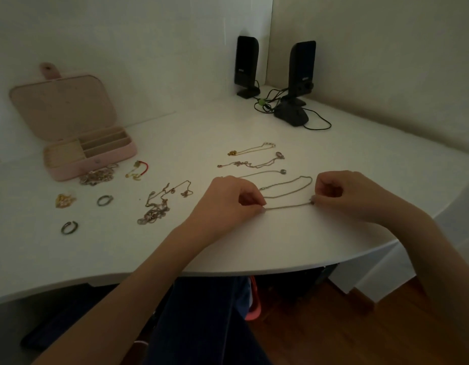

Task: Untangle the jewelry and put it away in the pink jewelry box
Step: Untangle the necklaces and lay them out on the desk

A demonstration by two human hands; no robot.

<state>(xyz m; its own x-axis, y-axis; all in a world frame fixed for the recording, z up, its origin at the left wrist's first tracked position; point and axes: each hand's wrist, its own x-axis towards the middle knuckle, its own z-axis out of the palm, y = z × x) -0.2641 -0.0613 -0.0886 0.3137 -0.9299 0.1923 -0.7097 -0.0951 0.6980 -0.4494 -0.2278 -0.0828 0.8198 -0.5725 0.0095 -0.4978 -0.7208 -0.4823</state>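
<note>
Both hands, left hand (229,198) and right hand (341,192), pinch one chain (288,192) near the desk (254,246) front edge. Tangled chains (159,204) lie left of them. Clasp details are too dim.

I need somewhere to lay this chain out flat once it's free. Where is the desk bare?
Bare: the desk near its front edge below both hands, and between the pink jewelry box and the speakers. Crowded: beside the tangled chains and rings at left.
</note>
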